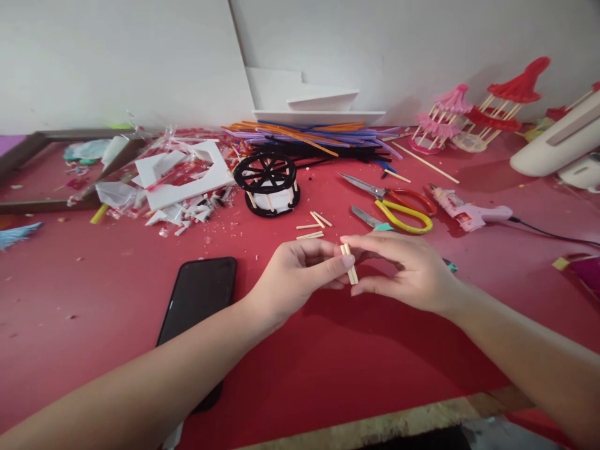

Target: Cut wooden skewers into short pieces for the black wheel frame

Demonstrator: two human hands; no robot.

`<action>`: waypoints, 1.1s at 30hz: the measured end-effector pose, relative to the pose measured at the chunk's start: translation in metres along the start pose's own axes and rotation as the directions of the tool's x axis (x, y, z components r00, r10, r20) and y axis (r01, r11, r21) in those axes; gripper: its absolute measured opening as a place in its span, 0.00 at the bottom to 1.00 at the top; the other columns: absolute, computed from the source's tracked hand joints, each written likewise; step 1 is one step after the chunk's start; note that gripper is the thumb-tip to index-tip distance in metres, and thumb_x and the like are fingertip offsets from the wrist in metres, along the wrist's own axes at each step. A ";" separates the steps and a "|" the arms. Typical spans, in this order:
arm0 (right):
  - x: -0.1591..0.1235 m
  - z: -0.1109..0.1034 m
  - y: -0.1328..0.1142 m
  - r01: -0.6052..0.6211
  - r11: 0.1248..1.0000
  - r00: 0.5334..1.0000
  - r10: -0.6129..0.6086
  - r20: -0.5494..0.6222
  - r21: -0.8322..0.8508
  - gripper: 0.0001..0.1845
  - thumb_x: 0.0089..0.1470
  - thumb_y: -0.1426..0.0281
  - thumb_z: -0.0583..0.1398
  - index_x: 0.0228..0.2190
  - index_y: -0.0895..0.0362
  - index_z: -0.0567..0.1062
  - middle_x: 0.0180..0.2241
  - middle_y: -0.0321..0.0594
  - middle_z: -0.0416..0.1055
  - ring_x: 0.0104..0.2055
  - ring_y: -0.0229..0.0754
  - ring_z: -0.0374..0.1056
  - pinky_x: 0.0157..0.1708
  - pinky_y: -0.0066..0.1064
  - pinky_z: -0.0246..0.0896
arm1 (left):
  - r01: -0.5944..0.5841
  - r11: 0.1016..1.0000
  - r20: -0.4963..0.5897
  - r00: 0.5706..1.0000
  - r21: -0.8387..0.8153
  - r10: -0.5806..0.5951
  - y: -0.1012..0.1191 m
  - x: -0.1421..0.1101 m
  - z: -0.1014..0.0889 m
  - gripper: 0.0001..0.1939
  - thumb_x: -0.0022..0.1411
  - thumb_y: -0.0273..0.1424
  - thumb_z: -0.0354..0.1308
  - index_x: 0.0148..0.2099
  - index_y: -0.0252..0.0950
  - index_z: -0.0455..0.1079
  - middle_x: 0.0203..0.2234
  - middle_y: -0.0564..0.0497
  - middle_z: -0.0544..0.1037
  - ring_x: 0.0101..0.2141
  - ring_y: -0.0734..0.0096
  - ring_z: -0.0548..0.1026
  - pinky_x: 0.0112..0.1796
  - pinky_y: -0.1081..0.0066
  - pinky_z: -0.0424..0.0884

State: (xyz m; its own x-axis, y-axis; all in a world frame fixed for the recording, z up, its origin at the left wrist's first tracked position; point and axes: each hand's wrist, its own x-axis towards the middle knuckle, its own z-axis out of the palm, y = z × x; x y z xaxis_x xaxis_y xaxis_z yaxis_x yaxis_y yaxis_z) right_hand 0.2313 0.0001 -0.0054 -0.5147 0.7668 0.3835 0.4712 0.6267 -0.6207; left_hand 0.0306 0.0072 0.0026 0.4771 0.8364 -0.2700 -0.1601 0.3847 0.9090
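Observation:
My left hand [300, 275] pinches a few short wooden sticks [349, 265] side by side between thumb and fingers. At their two ends, the thumb and forefinger of my right hand [407, 269] close around the same sticks. Just beyond my hands, several more short cut sticks [310, 235] lie on the red table [365, 350]. Behind them stands a small round frame [265, 181], its black fuzzy rings joined by short sticks, with a spoked top and a white base.
Scissors [394, 203], another cutting tool [368, 217] and a pink glue gun [469, 209] lie right. A black phone [199, 294] rests left. Pipe cleaners [319, 140], white foam scraps [187, 178] and wrappers line the back. Pink [440, 119] and red [509, 103] roofed models stand back right.

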 end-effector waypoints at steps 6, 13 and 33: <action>-0.001 0.000 -0.001 -0.004 1.000 1.000 0.003 -0.017 -0.017 0.26 0.51 0.63 0.65 0.52 0.52 0.70 0.42 0.40 0.77 0.41 0.41 0.73 0.44 0.32 0.69 | -0.007 1.000 0.003 1.000 -0.017 0.007 -0.001 0.000 -0.001 0.06 0.53 0.31 0.67 0.31 0.32 0.76 0.25 0.50 0.79 0.25 0.77 0.76 0.31 0.78 0.74; -0.001 0.000 -0.004 -0.018 0.999 0.999 0.017 -0.030 -0.047 0.25 0.52 0.61 0.64 0.51 0.51 0.71 0.41 0.40 0.77 0.40 0.42 0.74 0.43 0.34 0.70 | -0.008 1.000 -0.009 1.000 -0.013 0.008 0.000 0.000 0.000 0.07 0.52 0.31 0.68 0.31 0.32 0.77 0.26 0.49 0.79 0.25 0.75 0.77 0.31 0.76 0.75; 0.000 0.001 -0.005 -0.041 0.999 0.999 0.042 -0.029 0.009 0.25 0.50 0.64 0.66 0.50 0.54 0.71 0.42 0.40 0.77 0.40 0.39 0.74 0.43 0.29 0.69 | -0.009 0.999 -0.009 1.000 -0.044 0.008 0.002 0.000 0.002 0.05 0.52 0.28 0.67 0.29 0.31 0.76 0.23 0.51 0.79 0.23 0.77 0.77 0.30 0.79 0.75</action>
State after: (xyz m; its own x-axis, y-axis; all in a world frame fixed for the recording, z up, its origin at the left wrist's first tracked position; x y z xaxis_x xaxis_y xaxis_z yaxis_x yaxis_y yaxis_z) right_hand 0.2287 -0.0033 -0.0031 -0.4737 0.7959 0.3771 0.4856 0.5932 -0.6421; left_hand 0.0320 0.0068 0.0048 0.4676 0.8431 -0.2655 -0.2018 0.3942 0.8966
